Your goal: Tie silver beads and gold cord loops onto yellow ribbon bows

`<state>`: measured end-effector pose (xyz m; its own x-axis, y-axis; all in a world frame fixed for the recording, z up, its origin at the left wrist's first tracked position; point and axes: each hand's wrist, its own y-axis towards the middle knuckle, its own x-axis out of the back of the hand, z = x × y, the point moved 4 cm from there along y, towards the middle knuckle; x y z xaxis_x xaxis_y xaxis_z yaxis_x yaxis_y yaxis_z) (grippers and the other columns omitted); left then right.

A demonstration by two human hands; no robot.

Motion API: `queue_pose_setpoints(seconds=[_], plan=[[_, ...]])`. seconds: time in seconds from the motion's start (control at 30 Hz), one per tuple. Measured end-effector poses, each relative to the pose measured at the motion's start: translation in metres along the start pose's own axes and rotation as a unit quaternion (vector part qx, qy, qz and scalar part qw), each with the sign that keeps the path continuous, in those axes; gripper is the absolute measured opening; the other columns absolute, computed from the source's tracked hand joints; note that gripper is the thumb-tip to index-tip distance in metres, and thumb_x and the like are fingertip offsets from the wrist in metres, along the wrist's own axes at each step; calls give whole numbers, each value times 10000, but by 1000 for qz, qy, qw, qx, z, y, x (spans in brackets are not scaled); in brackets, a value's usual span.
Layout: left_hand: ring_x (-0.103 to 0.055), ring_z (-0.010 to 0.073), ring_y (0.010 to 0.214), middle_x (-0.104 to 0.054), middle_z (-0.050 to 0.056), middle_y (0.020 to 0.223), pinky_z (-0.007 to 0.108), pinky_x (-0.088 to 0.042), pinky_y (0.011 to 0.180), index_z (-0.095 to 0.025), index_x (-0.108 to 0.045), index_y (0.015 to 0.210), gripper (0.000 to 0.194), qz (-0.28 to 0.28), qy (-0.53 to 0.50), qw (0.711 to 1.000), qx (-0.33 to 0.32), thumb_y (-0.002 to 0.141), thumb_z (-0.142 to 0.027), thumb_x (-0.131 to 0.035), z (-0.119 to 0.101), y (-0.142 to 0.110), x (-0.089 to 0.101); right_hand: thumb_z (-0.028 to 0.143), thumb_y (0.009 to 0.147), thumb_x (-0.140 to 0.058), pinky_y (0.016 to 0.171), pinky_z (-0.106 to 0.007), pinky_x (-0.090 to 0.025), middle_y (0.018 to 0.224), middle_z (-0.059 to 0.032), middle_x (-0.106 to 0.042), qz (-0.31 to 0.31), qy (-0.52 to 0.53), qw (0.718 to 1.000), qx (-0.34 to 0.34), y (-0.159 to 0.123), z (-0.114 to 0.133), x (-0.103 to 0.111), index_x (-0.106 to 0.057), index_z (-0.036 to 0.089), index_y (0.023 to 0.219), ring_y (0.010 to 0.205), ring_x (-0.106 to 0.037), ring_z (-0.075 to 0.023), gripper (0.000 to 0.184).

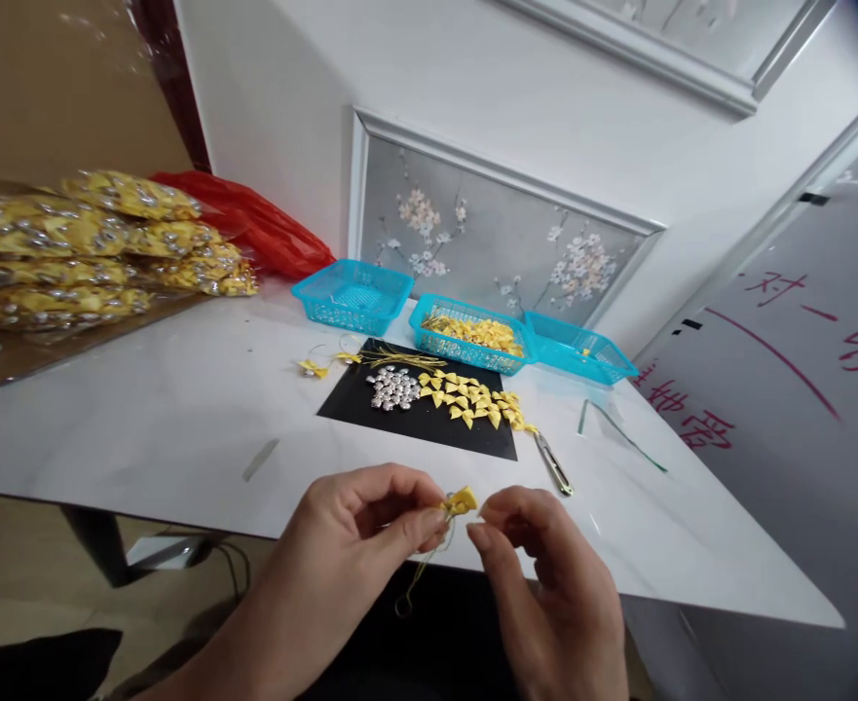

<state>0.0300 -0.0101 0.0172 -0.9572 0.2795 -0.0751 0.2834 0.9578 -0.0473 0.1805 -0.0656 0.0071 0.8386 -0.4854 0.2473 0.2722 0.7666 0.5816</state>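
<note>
My left hand (377, 535) pinches a small yellow ribbon bow (462, 501) between thumb and forefinger, above the table's front edge. A thin gold cord (415, 582) hangs from it and ends in a loop. Just right of the bow is my right hand (545, 574), its thumb and forefinger tips drawn close together; whatever is between them is too small to make out. Beyond the hands, a black mat (414, 426) carries shiny silver beads (393, 387), rows of yellow bows (472, 397) and a bundle of gold cords (403, 357).
Three blue baskets line the wall; the middle basket (429, 343) holds many yellow pieces. A utility knife (553, 464) lies right of the mat, near a green strip (622, 435). Bagged yellow bundles (99, 239) and a red plastic bag (253, 224) are at left.
</note>
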Motion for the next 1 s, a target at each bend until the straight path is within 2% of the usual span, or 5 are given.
queue_pose_setpoints(seconds=[0.43, 0.57, 0.77, 0.93, 1.0], plan=[[-719, 218, 734, -797, 3, 723, 263, -564, 691, -257, -797, 691, 101, -26, 60, 997, -52, 758, -306, -738, -4, 2, 2, 159, 967, -551, 630, -245, -479, 819, -25, -622, 41, 23, 999, 20, -1, 10, -20, -650, 206, 873, 726, -607, -140, 145], [-726, 203, 701, -782, -7, 722, 253, -571, 670, -276, -792, 662, 130, -58, 95, 985, -135, 765, -230, -729, -8, 3, 5, 342, 986, -557, 551, -226, -404, 775, -5, -540, 81, 126, 983, -105, 0, 4, -22, -580, 201, 805, 658, -514, -122, 231], [-751, 195, 746, -809, -4, 829, 254, -578, 717, -321, -812, 763, 276, -129, 227, 917, -302, 809, -95, -659, -8, -9, 11, 549, 878, -670, 410, -175, -217, 548, 86, -417, 155, 301, 894, -293, -3, 4, -24, -529, 191, 789, 423, -251, -45, 395], [-724, 197, 691, -801, -17, 781, 272, -567, 721, -305, -769, 802, 171, -143, 245, 917, -282, 802, -148, -703, -3, -10, 14, 347, 960, -560, 460, -213, -365, 597, 15, -551, 84, 75, 990, -89, -10, 17, -34, -622, 200, 774, 487, -466, -108, 245], [-708, 193, 660, -781, -19, 753, 269, -561, 667, -286, -744, 768, 89, -139, 208, 944, -214, 788, -200, -730, 0, -4, 18, 211, 961, -489, 510, -236, -418, 613, -2, -587, 88, -43, 995, 28, -18, 20, -42, -649, 210, 783, 520, -551, -137, 239]])
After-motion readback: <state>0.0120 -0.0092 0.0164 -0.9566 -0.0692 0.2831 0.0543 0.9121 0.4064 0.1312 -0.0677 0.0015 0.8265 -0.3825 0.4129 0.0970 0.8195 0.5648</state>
